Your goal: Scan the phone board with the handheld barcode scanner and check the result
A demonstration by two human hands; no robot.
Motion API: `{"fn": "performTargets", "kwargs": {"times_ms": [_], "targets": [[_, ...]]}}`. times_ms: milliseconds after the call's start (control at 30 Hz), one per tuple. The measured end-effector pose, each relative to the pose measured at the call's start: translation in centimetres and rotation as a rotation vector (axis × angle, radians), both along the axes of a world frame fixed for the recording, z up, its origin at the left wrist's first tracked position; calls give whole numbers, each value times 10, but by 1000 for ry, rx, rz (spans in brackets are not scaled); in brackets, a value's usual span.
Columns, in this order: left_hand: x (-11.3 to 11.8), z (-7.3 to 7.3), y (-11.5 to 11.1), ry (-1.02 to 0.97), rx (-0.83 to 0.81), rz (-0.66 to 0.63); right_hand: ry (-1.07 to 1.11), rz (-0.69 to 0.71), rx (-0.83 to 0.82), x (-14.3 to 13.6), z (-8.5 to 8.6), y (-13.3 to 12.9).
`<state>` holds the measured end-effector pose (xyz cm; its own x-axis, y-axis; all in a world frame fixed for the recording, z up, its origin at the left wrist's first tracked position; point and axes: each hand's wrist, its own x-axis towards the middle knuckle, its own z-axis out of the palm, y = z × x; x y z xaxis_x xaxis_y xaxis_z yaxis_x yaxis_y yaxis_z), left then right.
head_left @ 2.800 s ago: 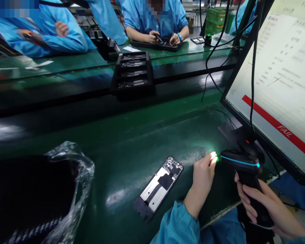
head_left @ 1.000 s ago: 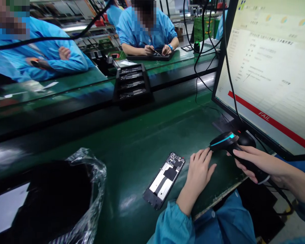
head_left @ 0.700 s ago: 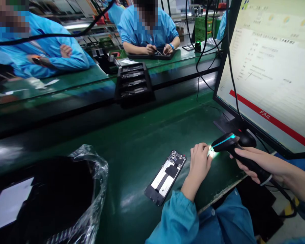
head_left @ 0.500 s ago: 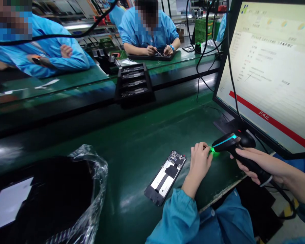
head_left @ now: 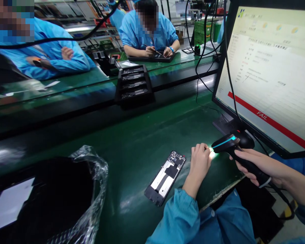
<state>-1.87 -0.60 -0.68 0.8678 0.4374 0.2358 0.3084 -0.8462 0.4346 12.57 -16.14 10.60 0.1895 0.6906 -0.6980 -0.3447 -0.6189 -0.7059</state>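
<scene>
My right hand (head_left: 255,166) is wrapped round the handle of a black barcode scanner (head_left: 225,144), whose head points left. In front of the scanner's nose my left hand (head_left: 200,159) is closed, fingertips bent together. What it pinches is hidden by the fingers and the bright light there. Just left of that hand an opened smartphone (head_left: 166,178) lies on the green bench, its circuit board and white inner plate showing. The hand does not hold the phone.
A monitor (head_left: 269,67) with a red FAIL bar stands at the right. Clear plastic wrap (head_left: 99,176) surrounds a black container at the left. Beyond the bench is a black tray (head_left: 133,84) with parts. Two co-workers in blue sit opposite; cables (head_left: 202,67) hang near the monitor.
The light at the scanner's nose has turned from green to whitish. Both hands stay in nearly the same place, and the phone has not moved.
</scene>
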Motion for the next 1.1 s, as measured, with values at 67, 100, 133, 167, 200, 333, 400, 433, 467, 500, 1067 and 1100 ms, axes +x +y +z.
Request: {"fn": "performTargets", "kwargs": {"times_ms": [67, 100, 133, 167, 200, 333, 400, 433, 467, 500, 1067, 1100], "targets": [[0, 0, -1, 0, 5, 2, -11, 3, 4, -1, 1, 0], [0, 0, -1, 0, 7, 4, -13, 4, 4, -1, 1, -1], [0, 0, -1, -1, 9, 5, -16, 6, 5, -2, 1, -1], [0, 0, -1, -1, 11, 7, -18, 8, 8, -2, 2, -1], [0, 0, -2, -1, 12, 9, -22, 8, 9, -3, 2, -1], [0, 1, -2, -1, 17, 8, -27, 12, 25, -4, 2, -1], [0, 0, -2, -1, 19, 6, -27, 15, 27, -5, 1, 0], [0, 0, -2, -2, 20, 5, -25, 18, 29, -5, 0, 0], [0, 0, -1, -2, 21, 5, -27, 19, 30, -5, 0, 1], [0, 0, -1, -2, 22, 4, -32, 20, 31, -6, -1, 1], [0, 1, -2, -15, 22, 16, -9, -15, 10, -9, -8, 5], [0, 1, -2, -16, 21, 18, -8, -23, 5, -9, -9, 6]]}}
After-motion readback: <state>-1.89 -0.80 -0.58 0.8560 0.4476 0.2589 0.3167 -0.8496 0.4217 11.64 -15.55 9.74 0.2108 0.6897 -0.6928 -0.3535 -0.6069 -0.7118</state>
